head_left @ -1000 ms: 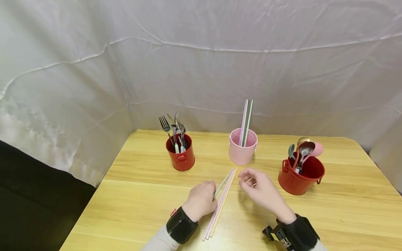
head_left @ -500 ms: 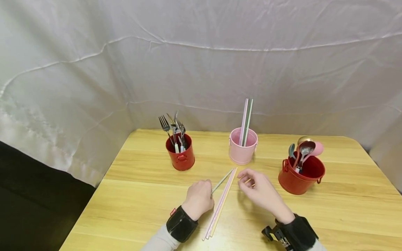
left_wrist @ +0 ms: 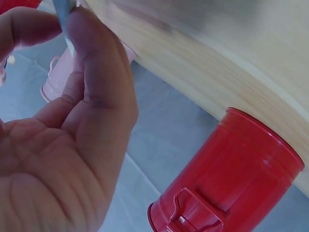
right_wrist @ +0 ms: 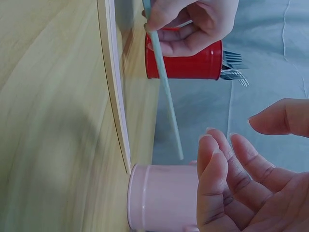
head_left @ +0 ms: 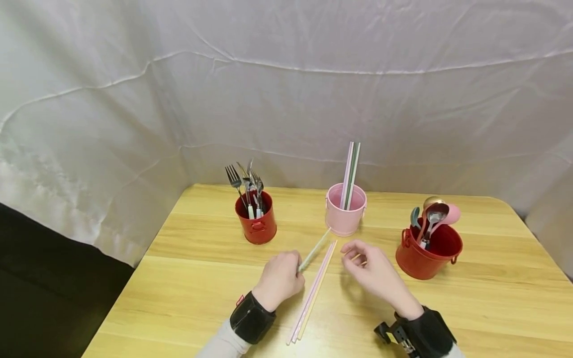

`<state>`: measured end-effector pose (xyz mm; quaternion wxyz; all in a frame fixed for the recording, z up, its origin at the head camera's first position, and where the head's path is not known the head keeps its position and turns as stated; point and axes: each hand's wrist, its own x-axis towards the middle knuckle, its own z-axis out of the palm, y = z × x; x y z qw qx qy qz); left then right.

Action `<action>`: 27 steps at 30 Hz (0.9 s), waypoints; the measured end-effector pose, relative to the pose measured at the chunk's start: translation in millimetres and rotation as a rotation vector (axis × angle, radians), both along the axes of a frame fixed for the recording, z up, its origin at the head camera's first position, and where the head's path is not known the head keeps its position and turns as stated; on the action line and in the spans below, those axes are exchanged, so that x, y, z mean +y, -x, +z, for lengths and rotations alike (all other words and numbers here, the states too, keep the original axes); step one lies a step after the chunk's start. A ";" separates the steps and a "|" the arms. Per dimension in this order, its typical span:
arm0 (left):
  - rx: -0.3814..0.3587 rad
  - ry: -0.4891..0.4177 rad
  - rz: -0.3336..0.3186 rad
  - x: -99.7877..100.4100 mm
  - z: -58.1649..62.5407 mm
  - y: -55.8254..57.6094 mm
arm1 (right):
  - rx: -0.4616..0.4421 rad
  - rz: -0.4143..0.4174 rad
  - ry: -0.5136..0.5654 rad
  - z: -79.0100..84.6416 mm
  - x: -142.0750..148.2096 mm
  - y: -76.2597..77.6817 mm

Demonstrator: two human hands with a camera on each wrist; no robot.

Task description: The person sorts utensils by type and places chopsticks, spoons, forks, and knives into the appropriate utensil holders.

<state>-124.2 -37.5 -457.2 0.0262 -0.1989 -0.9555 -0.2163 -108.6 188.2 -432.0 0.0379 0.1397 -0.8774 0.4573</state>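
My left hand (head_left: 279, 278) pinches a pale green chopstick (head_left: 314, 251) between thumb and fingers. In the right wrist view the chopstick (right_wrist: 166, 92) is raised off the table and slants toward the pink bucket. Just right of the left hand, several pink chopsticks (head_left: 309, 301) and a yellow chopstick (head_left: 316, 294) lie on the table. My right hand (head_left: 371, 273) hovers beside their far ends, fingers loosely bent and holding nothing. Behind them, the pink bucket (head_left: 344, 223) holds several upright pink and green chopsticks (head_left: 351, 169).
At the back left stands a red bucket (head_left: 259, 229) of forks and other cutlery (head_left: 250, 191). Another red bucket (head_left: 421, 263), holding several spoons (head_left: 436, 214), is at the right. A grey cloth (head_left: 286, 99) hangs behind the wooden table (head_left: 179, 298).
The left hand has moved slightly left and lifted the pale green chopstick away from the pink and yellow ones, its tip now near the pink bucket's base in the head view. The right hand stays put.
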 end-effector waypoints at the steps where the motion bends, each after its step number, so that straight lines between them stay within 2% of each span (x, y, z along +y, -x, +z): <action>1: 0.005 -0.011 -0.001 -0.6 1.1 0.2 | 0.000 -0.003 0.001 0.5 0.3 0.1; 7: 0.018 -0.071 -0.017 -2.6 7.6 0.7 | 0.001 -0.003 0.007 1.0 2.1 0.7; 16: -0.029 -0.172 -0.039 -2.7 10.7 4.7 | 0.023 -0.042 0.001 2.1 10.6 3.2; 22: -0.002 -0.224 -0.060 -3.7 14.8 8.0 | 0.027 -0.057 0.005 0.5 12.5 6.1; 27: 0.032 -0.311 -0.062 -0.7 20.1 12.3 | 0.051 -0.077 -0.001 -4.5 12.2 9.4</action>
